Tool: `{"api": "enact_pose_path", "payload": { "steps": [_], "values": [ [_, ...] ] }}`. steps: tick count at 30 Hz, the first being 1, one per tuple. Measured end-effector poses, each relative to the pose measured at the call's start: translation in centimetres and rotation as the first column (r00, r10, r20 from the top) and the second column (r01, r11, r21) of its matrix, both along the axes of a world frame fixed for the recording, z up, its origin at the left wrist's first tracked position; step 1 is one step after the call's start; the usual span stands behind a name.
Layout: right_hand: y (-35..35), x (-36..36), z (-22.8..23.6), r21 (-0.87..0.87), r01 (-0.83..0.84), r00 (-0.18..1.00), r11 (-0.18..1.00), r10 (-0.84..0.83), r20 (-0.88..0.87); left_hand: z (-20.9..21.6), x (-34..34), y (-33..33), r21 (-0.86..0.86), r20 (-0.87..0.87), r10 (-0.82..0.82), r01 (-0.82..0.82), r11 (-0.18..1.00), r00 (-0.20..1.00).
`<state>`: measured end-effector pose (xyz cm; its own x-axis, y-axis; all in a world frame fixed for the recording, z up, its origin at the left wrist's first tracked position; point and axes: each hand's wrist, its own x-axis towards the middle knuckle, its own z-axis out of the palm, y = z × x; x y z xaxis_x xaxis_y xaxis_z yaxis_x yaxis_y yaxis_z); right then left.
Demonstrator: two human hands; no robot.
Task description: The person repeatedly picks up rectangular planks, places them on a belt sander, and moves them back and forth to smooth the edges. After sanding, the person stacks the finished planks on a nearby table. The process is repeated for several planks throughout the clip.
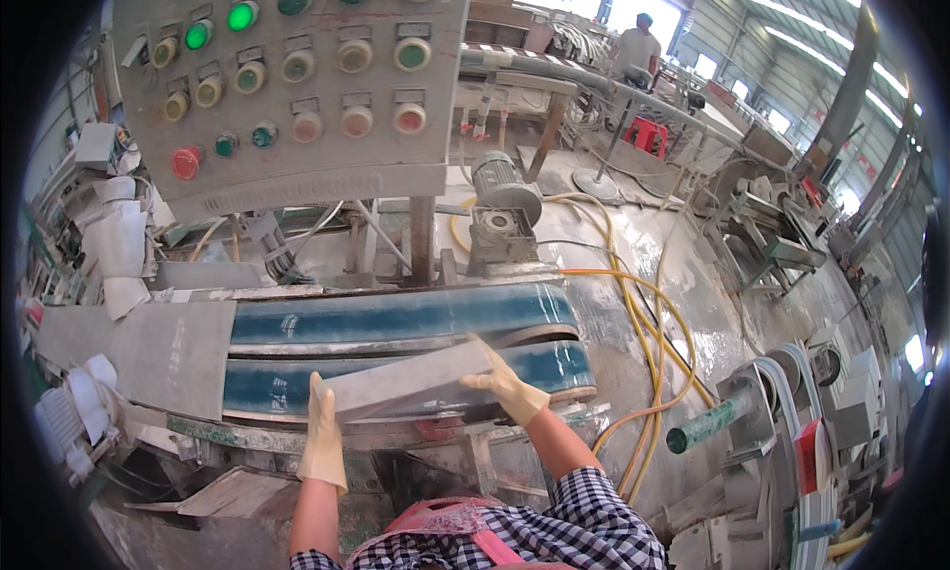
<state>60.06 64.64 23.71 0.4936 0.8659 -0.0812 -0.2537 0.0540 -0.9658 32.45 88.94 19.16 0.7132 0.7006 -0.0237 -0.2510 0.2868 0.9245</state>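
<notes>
- Left hand (323, 433) and right hand (505, 387), both in pale yellow gloves, clasp one long grey slab (404, 382) by its opposite ends; the right has thumb and fingers parted around its end, while the left's fingers point up along the other.
- That one slab is tilted, right end higher, above the nearer of two blue belts (396, 311); whether it touches the belt, I can't tell from where I stand.
- One wide grey sheet (139, 352) covers both belts at the left.
- One control panel (327, 164) looms over the far side, blocking what lies behind it; two of its buttons glow green.
- One motor (497, 179) stands just beyond the belts.
- Yellow hoses (656, 372), tangled past counting, trail over the wet floor at the right, in anyone's way.
- Nearby, one green pipe (709, 427) juts toward them.
- Farther back: one red stool (646, 136) and one other person (636, 50).
</notes>
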Motion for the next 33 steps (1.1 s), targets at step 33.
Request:
{"api": "enact_pose_path", "payload": {
  "steps": [33],
  "values": [
    [0.8,-1.3,4.6,-0.382,-0.030,0.949,0.924,0.146,0.280,7.1,-3.0,0.8,0.347,-0.633,-0.037,0.326,0.879,0.773]
  ]
}}
